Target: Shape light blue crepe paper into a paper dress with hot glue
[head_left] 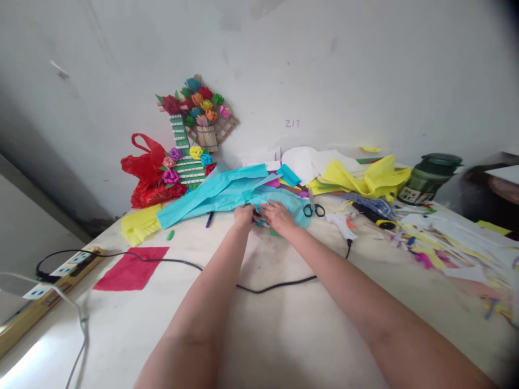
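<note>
Both my arms reach forward across the white table [259, 324]. My left hand [244, 216] is closed, its fingers curled at the near edge of a long sheet of light blue crepe paper [214, 195]. My right hand [277, 215] lies on the same blue paper just to the right, its fingers stretched out and pressing down. Between the two hands sits something small and dark that I cannot make out. Black-handled scissors [313, 207] lie a little right of my right hand.
A white glue gun [341, 223] with a black cord [259, 286] lies right of the scissors. Yellow paper [365, 181], a dark green jar [430, 179], paper scraps at right. A paper-flower craft [194, 129], red bag [146, 173], red sheet [132, 269] and power strip [60, 275] at left.
</note>
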